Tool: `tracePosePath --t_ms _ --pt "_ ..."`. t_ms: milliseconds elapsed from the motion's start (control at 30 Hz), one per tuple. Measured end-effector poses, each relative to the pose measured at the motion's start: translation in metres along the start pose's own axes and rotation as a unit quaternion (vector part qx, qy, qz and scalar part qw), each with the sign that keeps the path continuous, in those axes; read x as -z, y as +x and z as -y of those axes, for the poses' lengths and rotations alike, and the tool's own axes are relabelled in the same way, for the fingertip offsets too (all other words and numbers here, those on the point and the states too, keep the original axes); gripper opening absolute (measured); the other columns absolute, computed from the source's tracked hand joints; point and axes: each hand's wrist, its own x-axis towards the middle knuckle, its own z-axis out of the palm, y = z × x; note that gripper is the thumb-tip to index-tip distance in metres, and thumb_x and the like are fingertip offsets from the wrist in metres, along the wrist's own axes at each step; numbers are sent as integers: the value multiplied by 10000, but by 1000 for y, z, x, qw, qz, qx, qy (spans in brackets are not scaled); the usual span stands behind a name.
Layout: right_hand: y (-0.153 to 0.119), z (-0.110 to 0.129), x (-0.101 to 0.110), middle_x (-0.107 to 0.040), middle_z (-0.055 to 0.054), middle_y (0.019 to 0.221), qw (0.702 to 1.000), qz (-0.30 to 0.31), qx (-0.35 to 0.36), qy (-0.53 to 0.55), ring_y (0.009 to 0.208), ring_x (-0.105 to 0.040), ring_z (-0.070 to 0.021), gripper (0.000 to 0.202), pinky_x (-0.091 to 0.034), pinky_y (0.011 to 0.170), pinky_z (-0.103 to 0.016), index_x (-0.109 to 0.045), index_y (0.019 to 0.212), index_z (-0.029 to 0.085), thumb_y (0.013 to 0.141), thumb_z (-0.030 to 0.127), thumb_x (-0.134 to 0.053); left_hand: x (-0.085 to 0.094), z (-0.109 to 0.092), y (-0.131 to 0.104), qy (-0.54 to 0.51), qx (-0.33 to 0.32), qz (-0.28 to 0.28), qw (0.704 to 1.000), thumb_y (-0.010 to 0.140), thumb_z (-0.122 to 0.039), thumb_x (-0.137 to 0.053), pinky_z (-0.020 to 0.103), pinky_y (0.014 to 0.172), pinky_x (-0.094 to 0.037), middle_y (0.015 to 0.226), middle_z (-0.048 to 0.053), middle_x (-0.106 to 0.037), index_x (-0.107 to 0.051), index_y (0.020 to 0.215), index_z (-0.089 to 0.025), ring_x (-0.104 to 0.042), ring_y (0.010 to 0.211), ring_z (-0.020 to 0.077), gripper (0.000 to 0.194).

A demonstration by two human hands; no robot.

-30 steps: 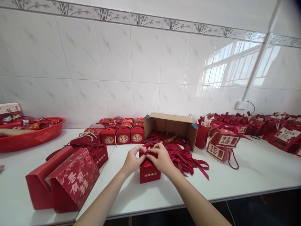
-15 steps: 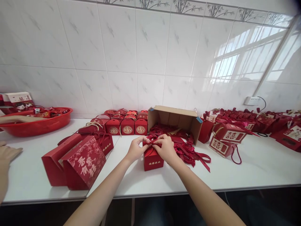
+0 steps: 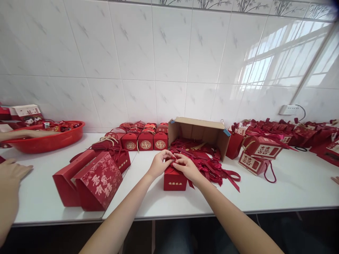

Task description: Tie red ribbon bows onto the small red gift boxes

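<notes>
A small red box [image 3: 174, 181] with gold characters stands upright on the white table, in front of a heap of dark red ribbons [image 3: 212, 167]. Over its top, my left hand [image 3: 159, 164] pinches a red ribbon from the left side. My right hand [image 3: 187, 168] closes on the same ribbon from the right, its fingertips nearly meeting those of the left. The fingers hide most of the ribbon between them, and a ribbon end shows at the box's right side.
An open cardboard box [image 3: 198, 121] lies behind the ribbons. Larger red boxes [image 3: 99, 180] stand left, small boxes [image 3: 145, 140] behind. Stacked boxes [image 3: 261, 150] are right. A red basin [image 3: 53, 139] is far left, with another person's hands [image 3: 16, 173] nearby.
My fingertips have shifted and bunched closer over the box, which now faces me more squarely. At the far left, a person's arm reaches further into the basin. Fingers appear at the right edge.
</notes>
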Motion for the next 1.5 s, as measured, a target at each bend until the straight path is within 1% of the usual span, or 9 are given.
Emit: tracePosePath --t_ms 100,267,500,633,800,933,1133,1300,1500 --pt "-3 -1 -3 -586 -105 1267 999 -32 -15 8 1253 -480 -249 188 -340 1041 -391 -709 691 191 790 315 -608 3 -7 -6 31 1 -23 999 769 -262 -606 343 866 -477 834 37 -686 -564 943 -180 -640 840 175 197" --pt "-10 4 -4 -570 -103 1278 998 -46 -35 0 1282 -442 -282 153 -323 1055 -425 -745 774 209 743 324 -649 15 -23 -18 94 29 14 995 739 -313 -649 352 799 -473 858 52 -726 -696 777 -202 -631 829 220 127" --pt "-21 26 28 -689 -59 1092 996 78 0 -46 1112 -587 -260 246 -435 953 -399 -739 980 238 820 319 -571 21 -31 -11 111 49 58 991 738 -307 -639 321 737 -477 787 40 -734 -713 721 -201 -639 768 214 131" --pt "-19 24 44 -709 -50 1025 989 63 47 -128 942 -649 -228 326 -486 847 -362 -689 1087 244 779 188 -599 22 -32 -9 107 47 87 989 747 -305 -628 313 750 -492 814 42 -734 -712 738 -199 -651 803 216 135" --pt "-26 35 57 -711 -28 803 961 24 88 -262 715 -641 -198 233 -466 625 -294 -726 866 239 706 93 -641 23 -36 -10 110 41 105 988 767 -301 -609 317 769 -500 826 45 -725 -700 757 -191 -651 804 210 143" --pt "-31 50 67 -627 -10 539 961 113 37 -248 449 -547 -147 138 -341 421 -248 -681 613 213 713 301 -715 26 -42 -10 117 35 132 984 782 -324 -602 310 774 -504 817 41 -710 -680 764 -181 -647 802 201 164" --pt "-7 40 51 -684 -57 1073 979 115 86 -141 832 -638 -163 307 -492 719 -290 -612 1153 231 854 250 -547 32 -56 -8 136 17 182 974 811 -327 -569 303 809 -492 870 37 -697 -657 827 -175 -640 839 186 176" --pt "-1 24 39 -673 -45 898 970 122 151 -144 765 -600 -148 266 -481 710 -283 -591 1115 190 860 174 -517 35 -61 -4 168 3 196 966 792 -279 -581 307 823 -477 865 33 -700 -671 838 -184 -638 851 190 138" --pt "-12 21 42 -606 -91 1079 938 139 233 -215 895 -584 -176 341 -476 811 -326 -562 1198 220 869 153 -499 35 -58 -2 189 -3 191 963 770 -266 -599 299 793 -480 853 35 -709 -677 822 -184 -642 832 195 124"
